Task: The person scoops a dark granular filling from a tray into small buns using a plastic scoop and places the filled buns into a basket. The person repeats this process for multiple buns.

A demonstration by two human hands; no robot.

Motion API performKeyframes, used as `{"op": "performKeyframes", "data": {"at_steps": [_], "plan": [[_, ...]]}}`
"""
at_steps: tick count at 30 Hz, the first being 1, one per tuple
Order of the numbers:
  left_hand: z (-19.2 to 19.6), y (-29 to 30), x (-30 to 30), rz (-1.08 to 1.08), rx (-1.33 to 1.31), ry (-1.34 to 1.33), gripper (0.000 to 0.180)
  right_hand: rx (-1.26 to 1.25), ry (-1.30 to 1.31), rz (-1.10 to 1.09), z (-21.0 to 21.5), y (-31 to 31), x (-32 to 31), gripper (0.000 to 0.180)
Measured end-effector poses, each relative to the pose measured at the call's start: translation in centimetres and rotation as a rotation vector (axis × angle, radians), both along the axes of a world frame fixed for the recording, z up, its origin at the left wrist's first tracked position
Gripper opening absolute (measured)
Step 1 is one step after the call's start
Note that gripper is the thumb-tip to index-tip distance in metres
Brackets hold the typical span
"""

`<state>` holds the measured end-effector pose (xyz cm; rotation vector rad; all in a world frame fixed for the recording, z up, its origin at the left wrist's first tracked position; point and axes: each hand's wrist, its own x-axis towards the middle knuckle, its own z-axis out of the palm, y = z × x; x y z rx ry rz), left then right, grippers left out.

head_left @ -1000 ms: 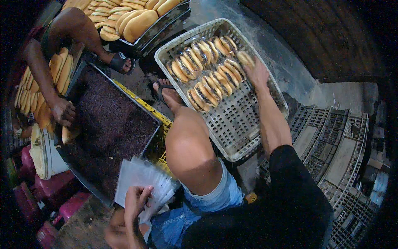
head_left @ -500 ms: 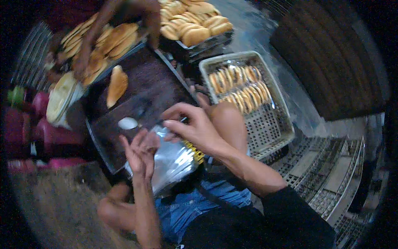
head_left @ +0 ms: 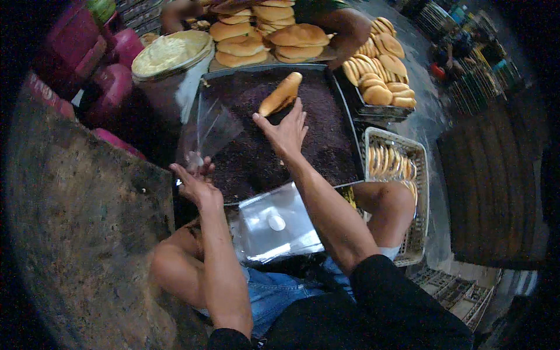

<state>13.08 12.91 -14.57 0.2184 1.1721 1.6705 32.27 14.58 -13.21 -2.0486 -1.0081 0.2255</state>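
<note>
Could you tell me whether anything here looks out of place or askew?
One long bread roll lies alone and slanted on the dark tray, apart from the stacked buns; the right hand reaches toward it. Otherwise nothing stands out.

black short sleeves, blue denim shorts, bare forearms.
</note>
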Motion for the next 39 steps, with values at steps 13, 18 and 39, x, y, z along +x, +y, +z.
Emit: {"op": "performKeyframes", "data": {"at_steps": [13,18,39], "plan": [[-2.9,0.5,-0.4,-0.238,0.142,0.179,0.070,-0.015,-0.134,0.179,0.4,-8.7,11.1,0.030],[-1.4,-0.2,1.5,-0.231,0.105,0.311,0.068,-0.122,-0.332,0.182,-1.0,-9.0,12.2,0.028],[5.1,-9.1,12.6,-0.891,0.389,0.197,0.068,0.080,0.549,0.339,8.0,-17.2,13.1,0.045]]}}
